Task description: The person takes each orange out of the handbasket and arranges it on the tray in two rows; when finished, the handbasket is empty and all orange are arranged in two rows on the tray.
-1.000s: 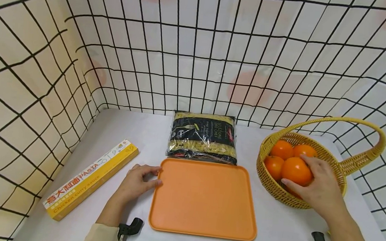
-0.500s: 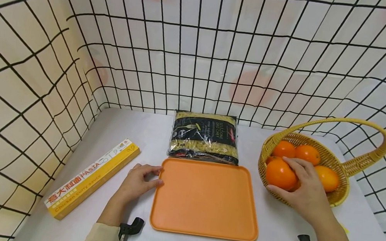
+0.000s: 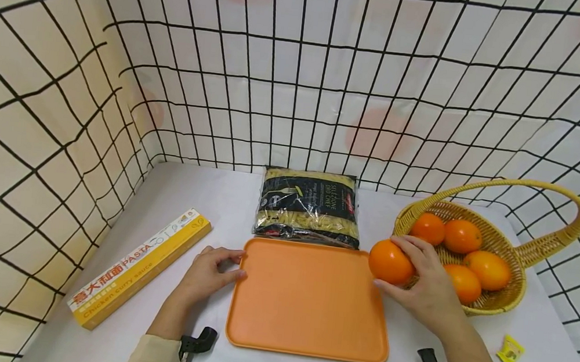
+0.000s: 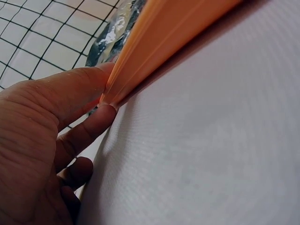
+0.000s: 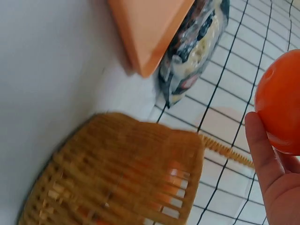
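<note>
My right hand point(image 3: 428, 290) holds an orange point(image 3: 391, 262) between thumb and fingers, above the right rim of a flat orange tray point(image 3: 310, 299). The right wrist view shows this smooth fruit at its right edge, partly cut off. Thumb and fingertips of my left hand point(image 3: 208, 275) pinch the tray's left rim; in the left wrist view they meet at its edge, with the other fingers curled below. Several more oranges point(image 3: 463, 237) lie in a wicker basket point(image 3: 512, 295) to the right of the right hand.
A bag of pasta point(image 3: 309, 206) lies behind the tray. At the left lies a long yellow pasta box point(image 3: 140, 268), set diagonally. A small yellow wrapped packet point(image 3: 510, 352) is at the right front. Black wire grid point(image 3: 320, 85) surrounds the back and sides; the basket's handle arches high.
My right hand has lifted an orange out of the basket and carried it left to the tray's right edge. The yellow packet has come into sight. The left hand stays on the tray.
</note>
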`<state>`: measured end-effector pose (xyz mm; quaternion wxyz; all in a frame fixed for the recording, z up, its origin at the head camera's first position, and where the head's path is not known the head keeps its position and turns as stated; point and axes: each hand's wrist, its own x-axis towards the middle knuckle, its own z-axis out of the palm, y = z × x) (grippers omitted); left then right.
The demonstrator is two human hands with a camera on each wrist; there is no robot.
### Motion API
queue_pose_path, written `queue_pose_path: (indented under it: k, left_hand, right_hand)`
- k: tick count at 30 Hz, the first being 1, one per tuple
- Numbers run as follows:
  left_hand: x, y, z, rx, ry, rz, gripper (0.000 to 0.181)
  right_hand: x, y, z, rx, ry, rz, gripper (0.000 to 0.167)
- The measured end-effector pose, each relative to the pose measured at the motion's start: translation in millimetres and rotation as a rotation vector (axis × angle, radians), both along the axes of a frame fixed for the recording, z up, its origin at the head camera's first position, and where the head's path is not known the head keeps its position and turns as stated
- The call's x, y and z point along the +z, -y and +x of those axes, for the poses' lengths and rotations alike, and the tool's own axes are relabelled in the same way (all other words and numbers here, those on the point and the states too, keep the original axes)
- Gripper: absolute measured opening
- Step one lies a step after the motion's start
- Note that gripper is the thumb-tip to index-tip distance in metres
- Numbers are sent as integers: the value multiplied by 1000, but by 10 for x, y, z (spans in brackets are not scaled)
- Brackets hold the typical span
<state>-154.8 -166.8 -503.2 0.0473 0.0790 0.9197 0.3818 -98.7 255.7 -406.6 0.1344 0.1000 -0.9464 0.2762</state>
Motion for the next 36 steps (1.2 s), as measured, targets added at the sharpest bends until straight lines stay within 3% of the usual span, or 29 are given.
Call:
queue_pose_path:
  k: [8,17,28,36]
  left_hand:
    - [-7,-9,-17,-5,-6,-5,44]
    - [-31,-11,-20,-13,-11,7,42]
    - [-23,-3,-32,-12,-7,2,42]
    - [-9,7,-25,-11,6,21,41]
  right_hand:
    - [-65,234,-55,61,101,-57,82]
    - [-140,515,-144,120,83,-123,85]
    - [-225,780,-248,217,125,-227,86]
    - [-281,929,-278,205,159,-261,78]
